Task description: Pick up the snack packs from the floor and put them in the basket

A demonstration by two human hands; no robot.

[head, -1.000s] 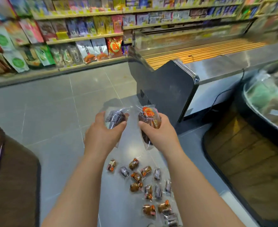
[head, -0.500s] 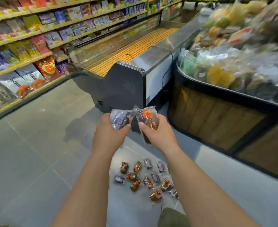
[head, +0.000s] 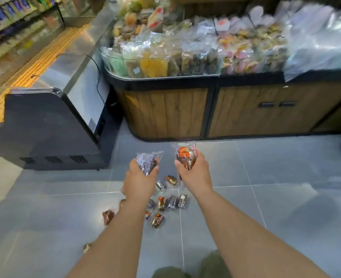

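Both your arms reach forward over the grey tile floor, hands raised, backs to the camera.

Left hand: fingers curled around a silver-and-dark snack pack, whose clear wrapper sticks up above the knuckles. I cannot tell whether it is one pack or several.

Right hand: fingers and thumb closed round an orange-and-brown snack pack, its crinkled top edge standing clear of the grip. The two hands are near each other but apart.

Loose snack packs lie on the floor below and between your hands. Two sit just under the gap between the hands and a short row lies beneath them. One more lies nearer you. A brown one lies left of your left forearm, and a small one sits at that arm's outer edge, partly hidden.

Ahead is a wood-panelled display stand with a dark rim, piled with bagged goods. Everything there is blurred and no labels are readable.

To the left is a dark freezer chest with a glass top, and a black cable runs down its side. Stocked shelves show at the far left. Green trousers show at the bottom edge.
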